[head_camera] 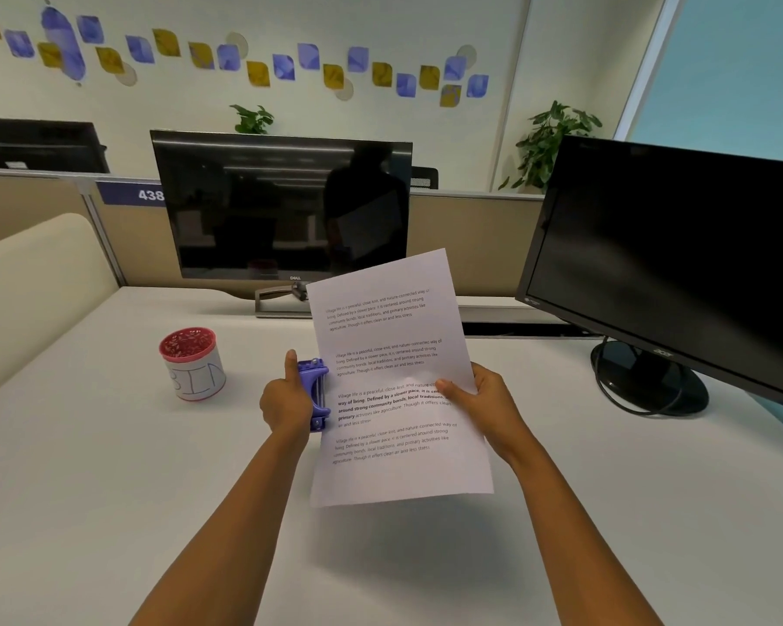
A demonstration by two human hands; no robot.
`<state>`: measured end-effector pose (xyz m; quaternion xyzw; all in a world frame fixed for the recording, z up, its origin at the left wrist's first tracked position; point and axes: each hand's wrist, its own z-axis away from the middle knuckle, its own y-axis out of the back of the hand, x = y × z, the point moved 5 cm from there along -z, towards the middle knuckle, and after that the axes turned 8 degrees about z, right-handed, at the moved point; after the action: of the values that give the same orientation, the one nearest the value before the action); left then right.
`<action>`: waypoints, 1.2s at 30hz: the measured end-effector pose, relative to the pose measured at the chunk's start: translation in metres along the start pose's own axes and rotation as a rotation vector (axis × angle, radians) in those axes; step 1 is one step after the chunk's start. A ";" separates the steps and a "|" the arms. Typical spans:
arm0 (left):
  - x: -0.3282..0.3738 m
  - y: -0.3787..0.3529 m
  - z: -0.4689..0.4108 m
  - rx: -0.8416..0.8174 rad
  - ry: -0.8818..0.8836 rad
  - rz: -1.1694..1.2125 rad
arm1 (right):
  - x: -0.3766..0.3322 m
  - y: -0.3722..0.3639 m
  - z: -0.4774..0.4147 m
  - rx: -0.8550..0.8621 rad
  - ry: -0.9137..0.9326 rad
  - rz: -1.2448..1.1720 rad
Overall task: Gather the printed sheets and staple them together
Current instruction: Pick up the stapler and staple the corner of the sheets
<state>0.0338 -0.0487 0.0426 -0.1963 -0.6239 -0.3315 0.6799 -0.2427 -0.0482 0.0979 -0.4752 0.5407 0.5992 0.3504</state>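
Observation:
The printed sheets [394, 354] are held up above the desk, tilted slightly, with several paragraphs of text facing me. My right hand [480, 399] grips their right edge, thumb on the front. My left hand [285, 399] is closed around a purple stapler [315, 393], whose jaws sit over the left edge of the sheets at about mid-height. I cannot tell how many sheets are in the stack.
A white cup with a red rim [193, 363], labelled "BIN", stands on the white desk [109, 490] to the left. A Dell monitor [281, 205] is at the back, an Acer monitor [679, 264] with stand and cables at the right.

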 end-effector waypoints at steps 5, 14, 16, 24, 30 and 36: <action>0.001 0.003 -0.004 0.008 0.034 -0.016 | 0.008 -0.001 0.005 -0.051 -0.027 0.006; -0.001 0.006 -0.007 -0.017 0.162 0.094 | 0.014 0.000 0.013 -0.022 -0.034 -0.048; 0.000 0.005 -0.006 -0.022 0.192 0.142 | 0.014 0.002 0.013 0.015 -0.032 -0.038; 0.004 0.004 -0.004 -0.012 0.271 0.197 | 0.007 0.003 0.015 0.055 0.023 0.056; 0.002 0.007 -0.004 -0.015 0.312 0.227 | 0.003 0.002 0.016 0.026 0.024 0.083; 0.005 0.009 -0.004 -0.015 0.354 0.259 | 0.002 0.003 0.017 0.028 0.019 0.122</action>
<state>0.0434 -0.0463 0.0482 -0.2186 -0.4618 -0.2753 0.8144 -0.2492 -0.0318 0.0960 -0.4422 0.5801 0.6074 0.3147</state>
